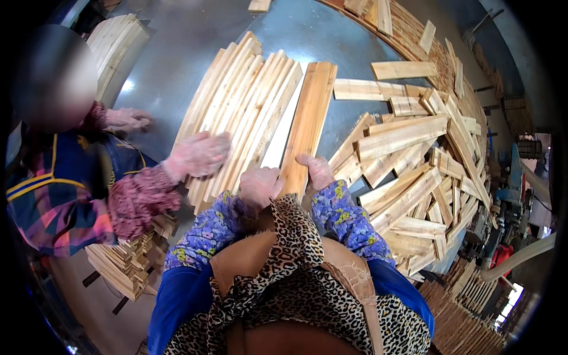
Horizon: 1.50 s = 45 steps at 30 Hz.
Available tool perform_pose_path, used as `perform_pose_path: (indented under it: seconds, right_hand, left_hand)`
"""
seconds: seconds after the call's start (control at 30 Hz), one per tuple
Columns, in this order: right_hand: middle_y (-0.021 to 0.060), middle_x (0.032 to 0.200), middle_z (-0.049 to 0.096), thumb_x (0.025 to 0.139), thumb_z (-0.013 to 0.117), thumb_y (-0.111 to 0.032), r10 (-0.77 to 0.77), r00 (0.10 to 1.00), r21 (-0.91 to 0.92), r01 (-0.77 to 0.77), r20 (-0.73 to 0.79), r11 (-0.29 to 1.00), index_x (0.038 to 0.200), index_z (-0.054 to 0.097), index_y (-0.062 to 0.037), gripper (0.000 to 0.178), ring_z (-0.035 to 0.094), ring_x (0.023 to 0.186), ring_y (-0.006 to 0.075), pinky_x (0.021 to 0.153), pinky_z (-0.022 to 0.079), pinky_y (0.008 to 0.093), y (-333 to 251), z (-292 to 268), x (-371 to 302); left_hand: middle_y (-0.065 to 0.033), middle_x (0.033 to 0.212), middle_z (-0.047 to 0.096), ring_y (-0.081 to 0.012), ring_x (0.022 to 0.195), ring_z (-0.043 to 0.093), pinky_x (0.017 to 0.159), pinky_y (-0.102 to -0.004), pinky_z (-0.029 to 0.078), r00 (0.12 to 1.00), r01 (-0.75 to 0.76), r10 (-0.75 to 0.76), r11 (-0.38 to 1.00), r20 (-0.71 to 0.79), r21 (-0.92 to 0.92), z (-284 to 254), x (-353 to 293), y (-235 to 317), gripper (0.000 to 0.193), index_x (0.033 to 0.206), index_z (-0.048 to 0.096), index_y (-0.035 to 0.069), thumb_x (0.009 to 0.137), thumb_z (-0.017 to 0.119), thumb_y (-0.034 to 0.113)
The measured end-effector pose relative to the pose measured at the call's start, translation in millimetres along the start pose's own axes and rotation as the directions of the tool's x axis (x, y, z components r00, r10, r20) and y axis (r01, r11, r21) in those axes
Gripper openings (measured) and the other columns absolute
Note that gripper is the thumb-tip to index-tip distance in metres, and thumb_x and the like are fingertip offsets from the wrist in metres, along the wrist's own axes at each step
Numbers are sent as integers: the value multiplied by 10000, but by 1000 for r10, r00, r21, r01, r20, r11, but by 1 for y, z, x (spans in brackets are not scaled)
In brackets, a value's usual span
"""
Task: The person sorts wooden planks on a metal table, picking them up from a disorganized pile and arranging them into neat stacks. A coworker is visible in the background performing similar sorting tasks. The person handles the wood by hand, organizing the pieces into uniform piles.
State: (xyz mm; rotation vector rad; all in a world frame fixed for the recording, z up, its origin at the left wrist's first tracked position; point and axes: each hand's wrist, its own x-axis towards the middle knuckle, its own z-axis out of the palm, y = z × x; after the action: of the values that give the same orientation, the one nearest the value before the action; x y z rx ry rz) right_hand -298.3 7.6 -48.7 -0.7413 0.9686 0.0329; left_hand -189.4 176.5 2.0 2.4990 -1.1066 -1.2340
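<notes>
A reddish-brown wooden board (311,112) lies lengthwise in front of me, pointing away over the metal table. My left hand (260,184), in a thin pale glove, is closed at the board's near left edge. My right hand (318,170), gloved likewise, grips the near right edge with the thumb on top; its other fingers are partly hidden. To the left stands a row of pale wooden slats (236,106), set side by side. A co-worker's gloved hand (198,155) rests over the near left part of that row. Their other gloved hand (127,119) is over the table farther left.
A jumbled heap of loose boards (408,142) covers the right of the metal table (290,29). Another slat stack (121,50) stands at the far left. More stacked wood (121,266) sits low at the left, below the co-worker's arm. Bundled strips (461,307) lie at lower right.
</notes>
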Motion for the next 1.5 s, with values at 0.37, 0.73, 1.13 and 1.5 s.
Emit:
perform_pose_path:
  seconds: [0.37, 0.73, 1.13, 1.5]
  right_hand:
    - [230, 1185, 723, 822, 786, -247, -211, 903, -315, 90, -374, 945, 1370, 622, 166, 705, 699, 1052, 333, 923, 581, 464, 17, -27, 12]
    - [224, 1214, 739, 834, 802, -287, -343, 863, -440, 161, -372, 884, 1389, 629, 154, 730, 720, 1056, 322, 898, 597, 443, 51, -76, 56]
    - [270, 1218, 760, 880, 763, -393, -346, 903, -578, 144, -255, 803, 1349, 651, 148, 724, 738, 1139, 373, 993, 578, 445, 38, -54, 41]
    - [231, 1185, 772, 898, 737, -374, -328, 915, -588, 134, -236, 797, 1326, 681, 103, 643, 730, 1104, 349, 985, 566, 444, 31, -45, 33]
  left_hand:
    - [-118, 1350, 610, -337, 1348, 583, 1110, -497, 482, 896, -253, 302, 950, -326, 184, 95, 14, -23, 517, 1390, 627, 118, 917, 706, 311]
    - [-255, 1775, 323, -478, 1610, 339, 1258, -613, 367, 855, 36, 7, 997, -519, 73, 129, 18, -61, 1178, 1694, 440, 144, 722, 917, 609]
    - [-234, 1609, 541, -405, 1407, 589, 1124, -463, 546, 957, -250, 49, 645, -287, -722, 79, 43, -109, 1005, 1674, 429, 16, 809, 820, 347]
    - [-146, 1362, 738, -287, 1145, 760, 1034, -448, 621, 978, 1, 200, -302, -62, -953, 47, 46, -135, 749, 1577, 533, -31, 939, 789, 266]
